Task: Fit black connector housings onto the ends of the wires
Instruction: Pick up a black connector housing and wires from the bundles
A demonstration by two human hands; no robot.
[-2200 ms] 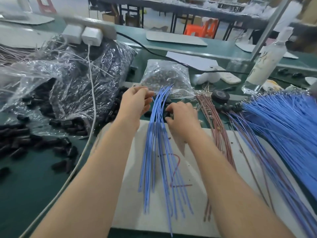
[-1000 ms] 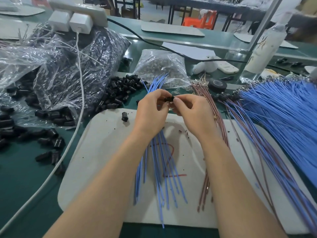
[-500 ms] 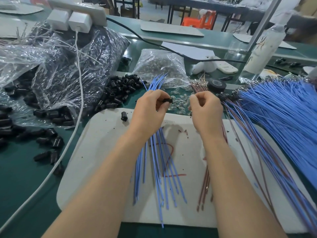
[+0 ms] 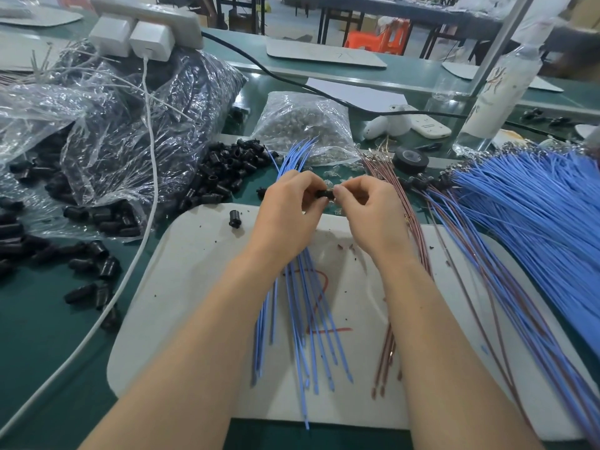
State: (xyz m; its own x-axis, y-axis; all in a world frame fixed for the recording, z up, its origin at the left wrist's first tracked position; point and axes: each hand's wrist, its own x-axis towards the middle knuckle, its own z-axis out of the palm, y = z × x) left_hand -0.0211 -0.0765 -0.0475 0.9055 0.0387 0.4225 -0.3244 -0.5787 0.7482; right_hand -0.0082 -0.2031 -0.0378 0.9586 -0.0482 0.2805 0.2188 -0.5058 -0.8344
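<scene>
My left hand (image 4: 289, 209) pinches a small black connector housing (image 4: 324, 193) between thumb and fingers above the far edge of the white board (image 4: 181, 287). My right hand (image 4: 370, 212) meets it from the right, its fingertips pinched against the housing's end; what it holds there is too small to tell. A bundle of blue wires (image 4: 305, 319) lies on the board under my left hand. A thin bundle of brown wires (image 4: 386, 355) runs under my right wrist. One loose housing (image 4: 234, 219) lies on the board's far left.
A heap of black housings (image 4: 227, 173) sits behind the board, more spill from clear bags (image 4: 107, 141) at the left. A bag of clear parts (image 4: 302, 125), a tape roll (image 4: 409, 159), a spray bottle (image 4: 500, 89) and a large blue wire bundle (image 4: 532, 216) lie at the right. A white cable (image 4: 143, 222) crosses the left.
My right hand, which had drawn apart to the right half a second ago, has come back to the housing in my left hand. The left hand has hardly moved.
</scene>
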